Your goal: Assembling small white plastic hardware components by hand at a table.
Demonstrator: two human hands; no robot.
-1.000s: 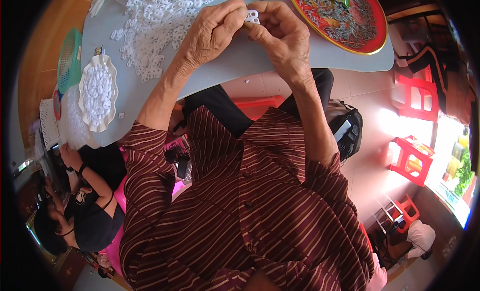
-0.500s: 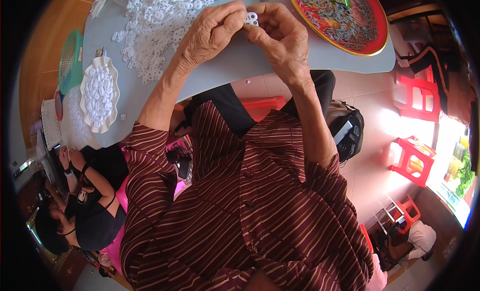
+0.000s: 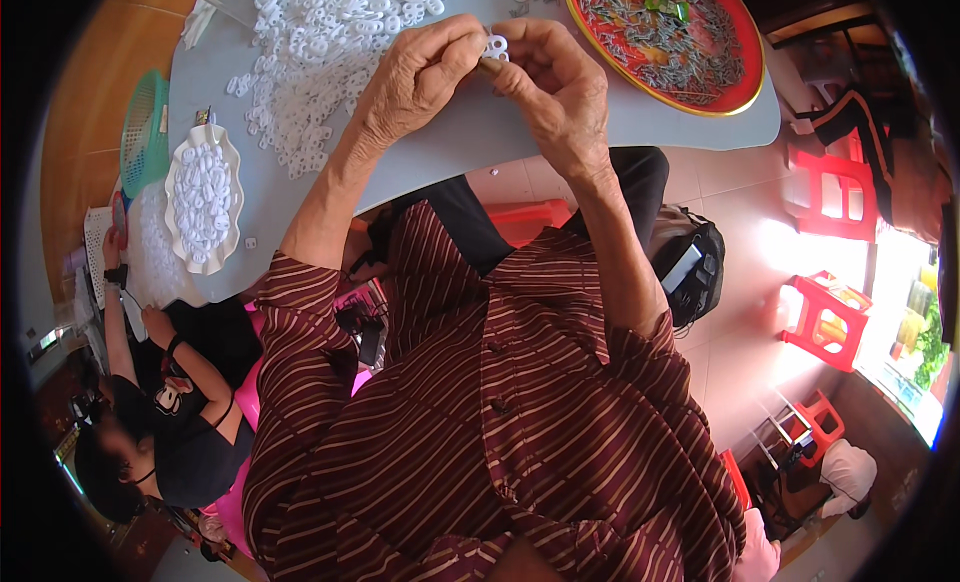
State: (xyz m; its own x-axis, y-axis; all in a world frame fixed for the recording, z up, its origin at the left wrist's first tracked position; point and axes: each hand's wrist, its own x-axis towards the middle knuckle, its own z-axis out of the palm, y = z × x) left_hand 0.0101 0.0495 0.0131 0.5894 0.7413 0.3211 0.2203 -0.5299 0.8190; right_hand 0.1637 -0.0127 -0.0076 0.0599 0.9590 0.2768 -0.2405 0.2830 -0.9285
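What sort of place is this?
Probably a small informal workshop: a table with a heap of white pieces, a red tray of small grey parts, and red stools on a tiled floor.

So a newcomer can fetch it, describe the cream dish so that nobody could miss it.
Start at the large grey table and go to its left side, near the green mesh basket. There, close to the table's edge, stands a long cream dish full of small white pieces. Its wavy rim sets it apart from the basket, and from the loose white heap on the tabletop.
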